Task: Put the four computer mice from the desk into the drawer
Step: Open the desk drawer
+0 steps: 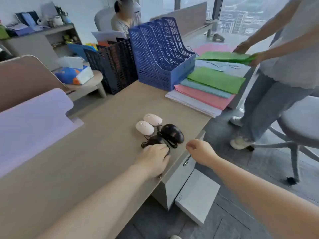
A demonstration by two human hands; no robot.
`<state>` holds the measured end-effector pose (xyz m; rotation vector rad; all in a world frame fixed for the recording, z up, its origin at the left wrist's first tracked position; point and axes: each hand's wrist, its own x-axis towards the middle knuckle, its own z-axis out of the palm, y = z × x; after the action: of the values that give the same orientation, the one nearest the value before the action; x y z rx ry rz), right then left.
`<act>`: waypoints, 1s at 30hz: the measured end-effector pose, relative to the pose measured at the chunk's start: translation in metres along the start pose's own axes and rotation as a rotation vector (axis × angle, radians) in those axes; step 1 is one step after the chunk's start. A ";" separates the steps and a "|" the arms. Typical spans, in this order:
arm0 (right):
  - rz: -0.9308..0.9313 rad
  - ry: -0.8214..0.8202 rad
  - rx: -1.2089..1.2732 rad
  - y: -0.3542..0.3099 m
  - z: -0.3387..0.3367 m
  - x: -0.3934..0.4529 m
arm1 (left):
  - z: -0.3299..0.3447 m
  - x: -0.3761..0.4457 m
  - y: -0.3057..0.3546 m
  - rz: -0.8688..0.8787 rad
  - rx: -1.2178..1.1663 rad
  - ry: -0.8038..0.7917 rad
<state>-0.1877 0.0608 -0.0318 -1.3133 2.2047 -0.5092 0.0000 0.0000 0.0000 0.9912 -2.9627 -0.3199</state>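
Four computer mice sit clustered on the desk (96, 135), close to its right-hand edge, and none has reached the drawer (181, 171) yet, so the whole task is judged to remain. Two white mice, one (144, 127) beside the other (153, 119), lie on the far side of the group. A black mouse (172, 132) with a looped cord lies just right of them. The second black mouse (154, 140) is nearest, and the left hand (155, 158) is laid over it, fingers curled down, apparently gripping it, though the hand hides the contact. The right hand (201, 153) hovers loosely curled and empty off the desk edge, above the drawer front, which looks shut or barely ajar. Beyond the mice stand a blue file rack (160, 54) and stacked coloured folders (207, 90). Tangled cords could snag neighbouring mice. Another person (283, 62) stands to the right, near a stool (302, 121).
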 end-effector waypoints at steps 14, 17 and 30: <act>0.149 -0.031 0.258 0.118 0.115 0.035 | 0.118 0.022 0.010 0.009 0.021 0.140; 0.197 -0.061 0.355 0.123 0.127 0.044 | 0.122 0.021 0.009 0.016 0.034 0.221; 0.302 -0.098 0.594 0.112 0.140 0.072 | 0.131 0.024 0.002 0.090 0.115 0.306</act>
<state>-0.2092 0.0410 -0.2231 -0.6669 1.9079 -0.8708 -0.0291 0.0127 -0.1291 0.8257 -2.7581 0.0052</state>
